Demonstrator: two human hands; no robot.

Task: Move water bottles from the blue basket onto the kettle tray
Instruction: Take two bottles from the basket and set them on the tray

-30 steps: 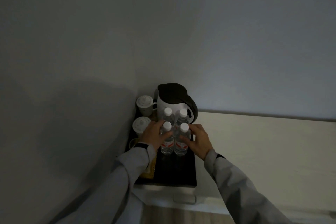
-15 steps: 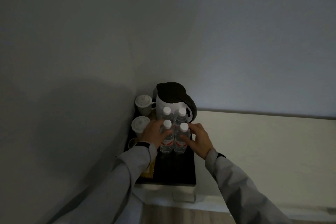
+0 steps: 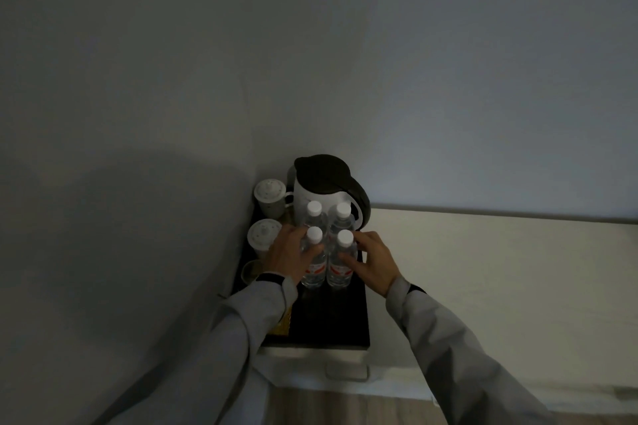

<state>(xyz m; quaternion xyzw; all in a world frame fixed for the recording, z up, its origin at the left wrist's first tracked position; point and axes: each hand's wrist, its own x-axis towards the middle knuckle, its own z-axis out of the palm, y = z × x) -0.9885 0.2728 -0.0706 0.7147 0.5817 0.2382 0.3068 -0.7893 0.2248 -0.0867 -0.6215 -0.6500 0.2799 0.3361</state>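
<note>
Cupping the front pair of water bottles (image 3: 326,262), the left hand (image 3: 288,257) and right hand (image 3: 371,260) press inward from either side. Beyond the fingertips stand two more, before the kettle (image 3: 324,190). All four sit on the kettle tray (image 3: 345,324); blue basket unseen, so likely finishing.

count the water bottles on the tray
4, in a two-by-two block before the kettle: back left, back right, front left, front right. None seems hidden.

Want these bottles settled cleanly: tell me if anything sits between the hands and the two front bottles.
Nothing visible does. The left hand and right hand already touch the front bottles on the tray.
</note>
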